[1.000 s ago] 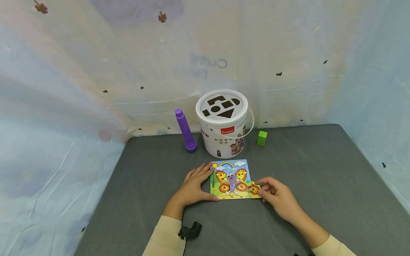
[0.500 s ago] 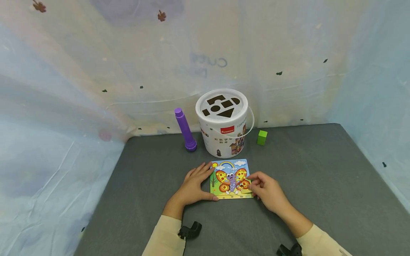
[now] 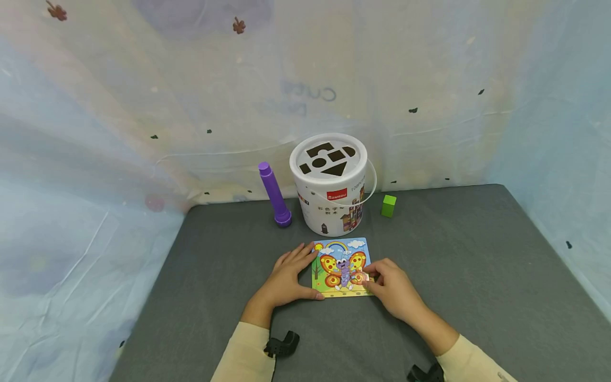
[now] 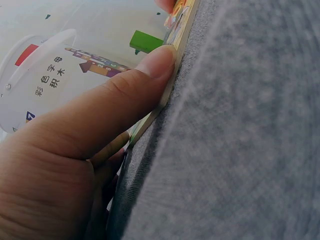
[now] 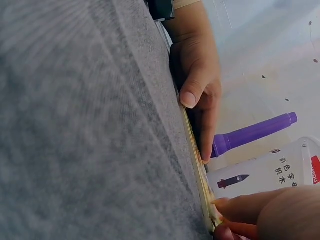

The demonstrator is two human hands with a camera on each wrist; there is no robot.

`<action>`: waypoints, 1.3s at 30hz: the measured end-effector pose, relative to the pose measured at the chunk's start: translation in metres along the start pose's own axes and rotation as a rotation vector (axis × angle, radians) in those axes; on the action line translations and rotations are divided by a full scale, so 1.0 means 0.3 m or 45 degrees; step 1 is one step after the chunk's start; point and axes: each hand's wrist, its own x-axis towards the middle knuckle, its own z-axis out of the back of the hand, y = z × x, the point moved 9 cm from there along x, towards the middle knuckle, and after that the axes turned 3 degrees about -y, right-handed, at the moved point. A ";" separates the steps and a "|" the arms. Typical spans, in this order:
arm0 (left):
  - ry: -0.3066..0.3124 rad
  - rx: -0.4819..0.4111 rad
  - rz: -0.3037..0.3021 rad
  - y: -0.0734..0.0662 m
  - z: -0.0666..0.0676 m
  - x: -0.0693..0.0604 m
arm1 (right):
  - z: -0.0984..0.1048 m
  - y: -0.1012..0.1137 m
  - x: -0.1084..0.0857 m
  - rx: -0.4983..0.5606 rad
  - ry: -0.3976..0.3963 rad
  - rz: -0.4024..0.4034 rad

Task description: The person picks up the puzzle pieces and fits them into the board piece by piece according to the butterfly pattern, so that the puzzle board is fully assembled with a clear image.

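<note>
A butterfly jigsaw board (image 3: 334,293) lies flat on the grey table in the head view. My left hand (image 3: 286,284) rests along its left side, fingers stretched to the upper left corner and thumb on the lower left one. That thumb (image 4: 157,62) presses the board's edge in the left wrist view. At the board's lower right my right hand (image 3: 393,289) pinches a jigsaw piece (image 3: 361,277) with part of the orange wing on it. Fingers partly cover this piece, and whether it sits flush I cannot tell.
Behind the board stands a white lidded bucket (image 3: 329,207) with shape holes in its lid and a handle. A purple flashlight-shaped tube (image 3: 275,195) stands left of it. A green block (image 3: 389,206) is to its right. A patterned sheet (image 3: 215,79) hangs behind the table.
My right hand has carried the piece leftward from beside the board onto its lower right area. My left hand has stayed in place.
</note>
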 end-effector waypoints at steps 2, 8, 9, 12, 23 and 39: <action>0.000 -0.003 -0.001 -0.001 -0.001 0.000 | -0.002 0.008 -0.004 -0.034 0.001 0.021; 0.005 -0.002 0.003 -0.002 -0.003 0.000 | -0.011 0.070 -0.043 -0.360 0.005 0.276; 0.006 0.000 0.004 -0.001 -0.003 0.000 | -0.016 0.083 -0.051 -0.446 0.008 0.329; 0.005 -0.002 0.000 -0.002 -0.001 0.001 | -0.029 0.114 -0.074 -0.656 0.022 0.450; -0.005 -0.009 -0.017 -0.010 -0.003 0.001 | -0.092 0.103 -0.127 -0.698 0.206 0.426; 0.006 0.017 -0.008 0.012 -0.006 0.007 | -0.107 0.086 -0.114 -0.535 0.308 0.403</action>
